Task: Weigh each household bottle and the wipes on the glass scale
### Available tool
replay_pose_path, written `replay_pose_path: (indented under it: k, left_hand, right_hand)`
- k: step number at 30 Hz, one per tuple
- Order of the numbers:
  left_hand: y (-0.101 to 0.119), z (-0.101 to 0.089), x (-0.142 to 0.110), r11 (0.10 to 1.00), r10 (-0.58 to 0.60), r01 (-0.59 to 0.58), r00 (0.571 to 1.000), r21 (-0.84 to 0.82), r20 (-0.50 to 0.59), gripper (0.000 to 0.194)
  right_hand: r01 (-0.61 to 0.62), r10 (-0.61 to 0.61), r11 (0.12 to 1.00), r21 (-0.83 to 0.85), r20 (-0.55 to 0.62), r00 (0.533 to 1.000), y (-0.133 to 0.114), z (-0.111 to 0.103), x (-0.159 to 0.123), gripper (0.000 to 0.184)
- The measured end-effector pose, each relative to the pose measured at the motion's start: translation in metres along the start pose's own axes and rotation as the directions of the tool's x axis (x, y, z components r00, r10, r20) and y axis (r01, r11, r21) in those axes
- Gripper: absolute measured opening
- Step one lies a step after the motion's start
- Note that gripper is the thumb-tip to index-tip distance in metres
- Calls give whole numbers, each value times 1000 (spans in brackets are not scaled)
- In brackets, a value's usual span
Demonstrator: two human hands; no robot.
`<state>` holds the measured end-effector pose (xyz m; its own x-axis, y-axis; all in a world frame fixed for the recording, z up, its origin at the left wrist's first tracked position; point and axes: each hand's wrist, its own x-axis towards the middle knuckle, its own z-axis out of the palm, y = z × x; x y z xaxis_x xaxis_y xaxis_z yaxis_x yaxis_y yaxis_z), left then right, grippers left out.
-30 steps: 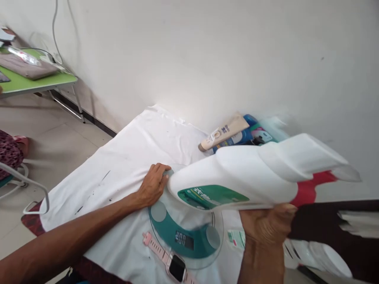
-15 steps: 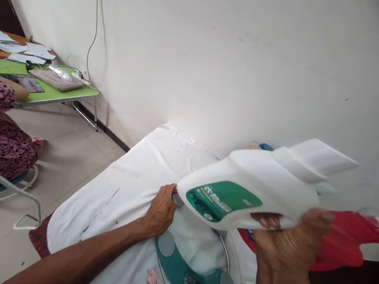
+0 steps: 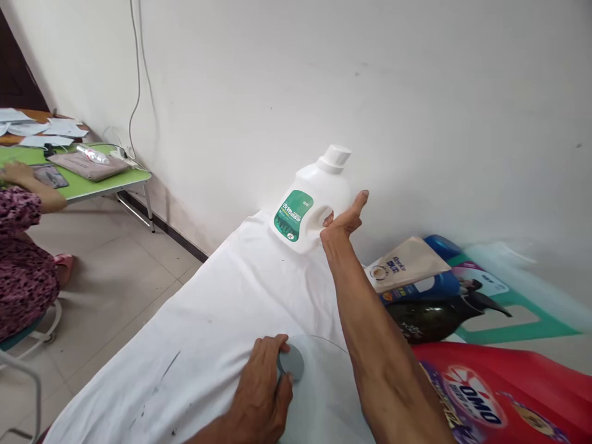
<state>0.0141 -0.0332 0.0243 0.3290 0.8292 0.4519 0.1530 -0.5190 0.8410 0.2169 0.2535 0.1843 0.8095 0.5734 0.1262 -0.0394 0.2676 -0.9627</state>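
A white detergent bottle [image 3: 311,206] with a green label and white cap stands tilted at the far end of the white cloth [image 3: 222,308], close to the wall. My right hand [image 3: 343,220] reaches out to it, fingers through its handle, thumb raised. My left hand [image 3: 263,394] rests near the bottom edge, fingers curled on the rim of a round glass scale [image 3: 319,388], beside one of its grey pads [image 3: 292,362].
To the right lie a beige pouch [image 3: 407,262], a blue pack [image 3: 430,287], a dark bottle [image 3: 435,317] and a red detergent bag [image 3: 499,394]. A green folding table [image 3: 87,182] with papers stands at far left; another person in patterned clothing [image 3: 23,265] sits there.
My right hand carried the white bottle from close above the scale out to the far end of the cloth and set it upright. The left hand stayed on the scale's rim.
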Motion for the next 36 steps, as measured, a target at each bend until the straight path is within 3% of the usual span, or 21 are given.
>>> replay_pose_path:
  k: [3,6,9,13,17,21,24,28,32,36]
  left_hand:
    - [-6,1,3,999,35,-35,999,-11,12,71]
    - [-10,4,1,999,49,-49,999,-13,14,70]
    - [-11,10,-3,1000,-10,10,1000,-11,-1,63]
    - [-9,8,-6,993,-115,116,993,25,-25,51]
    - [-7,-3,4,995,-95,91,992,49,79,44]
    - [-6,-8,10,994,-102,98,992,55,79,41]
    - [-6,-10,10,991,-130,126,988,49,82,43]
    - [-4,-14,12,987,-157,152,980,47,125,47]
    - [1,-18,15,983,-181,173,971,61,159,50]
    - [5,-21,16,982,-182,171,967,74,177,52]
  right_hand:
    - [-75,68,996,-53,-120,990,18,13,17,55]
    - [-93,80,990,-108,-122,989,29,14,25,59]
    - [-83,69,982,-167,-91,993,32,10,31,66]
    - [-30,19,970,-242,-47,999,29,-2,30,59]
    - [124,-149,939,-320,-55,987,19,-31,9,44]
    - [293,-307,888,-355,17,952,2,-87,-49,40]
    - [460,-439,805,-374,145,887,-19,-150,-103,52]
    - [557,-598,632,-539,118,793,-55,-240,-154,57]
    - [392,-616,530,-752,-23,787,-72,-309,-170,75]
    - [146,-518,526,-838,-180,836,-60,-339,-159,100]
